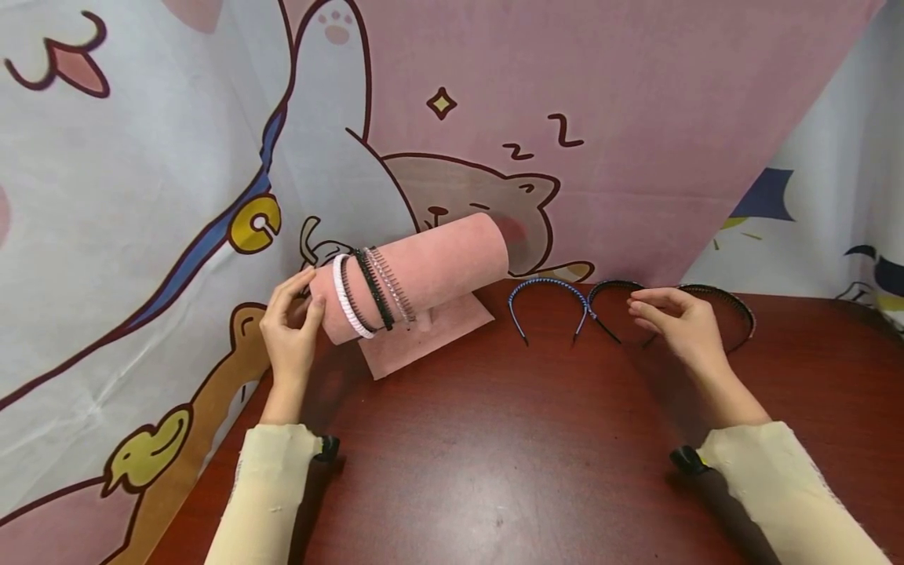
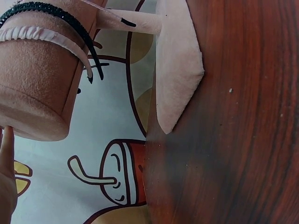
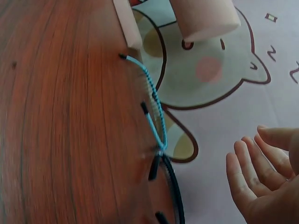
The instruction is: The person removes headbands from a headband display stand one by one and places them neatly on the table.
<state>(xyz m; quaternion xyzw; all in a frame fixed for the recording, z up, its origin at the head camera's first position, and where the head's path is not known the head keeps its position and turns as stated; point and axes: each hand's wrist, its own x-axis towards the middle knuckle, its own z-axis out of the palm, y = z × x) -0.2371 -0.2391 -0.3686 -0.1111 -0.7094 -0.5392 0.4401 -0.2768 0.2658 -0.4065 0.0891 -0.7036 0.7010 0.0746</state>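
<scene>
A pink plush headband stand [image 1: 452,251], a horizontal roll on a post and flat base, is at the back left. My left hand [image 1: 291,326] holds its left end, thumb on the near side and fingers at the upper rim. Round the roll sit a white headband [image 1: 344,298], a black glittery headband [image 1: 376,290] and a thin toothed headband [image 1: 391,284]. My right hand [image 1: 681,326], fingers loosely bent and holding nothing, is above a dark headband [image 1: 741,310]. Left of it are a blue headband [image 1: 547,281] and a black headband [image 1: 600,292].
The stand's flat pink base [image 1: 427,337] rests on the dark red-brown wooden table [image 1: 494,447]. A cloth backdrop [image 1: 636,141] with cartoon animals rises behind and along the left side, close to the stand and the headbands.
</scene>
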